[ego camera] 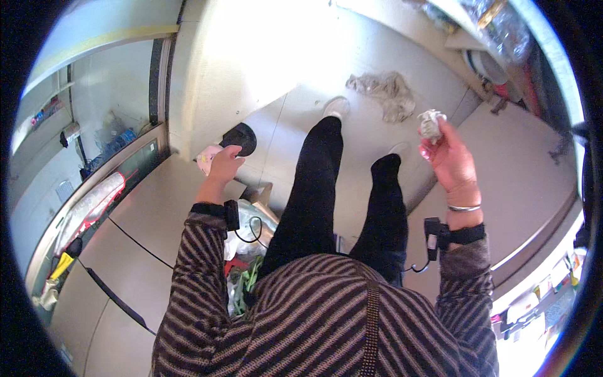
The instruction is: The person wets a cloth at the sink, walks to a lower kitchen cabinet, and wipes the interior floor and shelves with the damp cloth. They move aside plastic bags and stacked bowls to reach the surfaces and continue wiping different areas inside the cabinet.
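My right hand (447,151), raised at the right over the floor, pinches a crumpled whitish wad (430,125), perhaps paper or cloth, between thumb and fingers. My left hand (226,165) is at the left, beside a pink patterned item (207,158); the fingers hide part of it, and it seems to be held. Just past those fingers lies a round black object (240,139) on the floor. A crumpled grey-brown rag (391,94) is spread on the tiles ahead, beyond my feet.
Bags with green leaves (247,282) and a piece of cardboard (264,194) stand by my left leg. A pale cabinet top (513,179) is at the right. Glass sliding panels (113,94) are at the left, and a shelf with plastic bags (504,33) is at the upper right.
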`<state>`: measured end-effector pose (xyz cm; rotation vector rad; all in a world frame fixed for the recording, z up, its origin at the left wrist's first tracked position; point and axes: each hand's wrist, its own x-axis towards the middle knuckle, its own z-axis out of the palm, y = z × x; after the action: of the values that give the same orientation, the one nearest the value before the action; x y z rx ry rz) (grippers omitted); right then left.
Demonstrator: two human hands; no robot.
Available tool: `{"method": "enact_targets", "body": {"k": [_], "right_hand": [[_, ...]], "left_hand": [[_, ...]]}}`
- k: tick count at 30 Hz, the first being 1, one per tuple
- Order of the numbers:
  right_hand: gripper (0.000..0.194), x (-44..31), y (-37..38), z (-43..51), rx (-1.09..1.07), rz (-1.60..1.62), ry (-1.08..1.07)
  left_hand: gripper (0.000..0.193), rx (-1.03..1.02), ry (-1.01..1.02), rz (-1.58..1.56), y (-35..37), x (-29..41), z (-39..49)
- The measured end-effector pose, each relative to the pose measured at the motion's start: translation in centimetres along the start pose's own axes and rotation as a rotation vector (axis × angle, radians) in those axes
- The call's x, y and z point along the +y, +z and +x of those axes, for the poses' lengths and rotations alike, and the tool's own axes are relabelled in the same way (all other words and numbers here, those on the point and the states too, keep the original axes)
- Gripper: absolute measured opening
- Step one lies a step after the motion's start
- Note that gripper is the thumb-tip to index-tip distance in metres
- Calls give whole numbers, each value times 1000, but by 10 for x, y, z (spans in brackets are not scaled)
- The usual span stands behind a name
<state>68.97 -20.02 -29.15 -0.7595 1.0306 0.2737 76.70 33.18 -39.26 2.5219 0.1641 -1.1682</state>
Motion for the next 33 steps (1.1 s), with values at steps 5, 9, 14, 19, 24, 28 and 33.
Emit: {"method": "enact_targets", "body": {"k": [5, 9, 14, 19, 24, 28, 33], "right_hand": [[27, 30, -46, 34, 21, 41, 16], [29, 46, -65, 46, 56, 65, 73], [29, 52, -78, 53, 85, 98, 82], [30, 56, -82, 60, 96, 88, 132], [31, 64, -96, 63, 142, 83, 133], [30, 71, -110, 70, 157, 31, 150], [30, 71, -116, 73, 177, -36, 149]], "left_hand": [[42, -36, 3, 310, 51, -70, 32], [38, -84, -147, 558, 65, -90, 45], [41, -131, -226, 817, 62, -64, 61], [43, -180, -134, 964, 50, -65, 82], [35, -207, 84, 1199, 45, -100, 90], [20, -181, 137, 1233, 55, -106, 98], [24, -131, 234, 1283, 70, -103, 114]]}}
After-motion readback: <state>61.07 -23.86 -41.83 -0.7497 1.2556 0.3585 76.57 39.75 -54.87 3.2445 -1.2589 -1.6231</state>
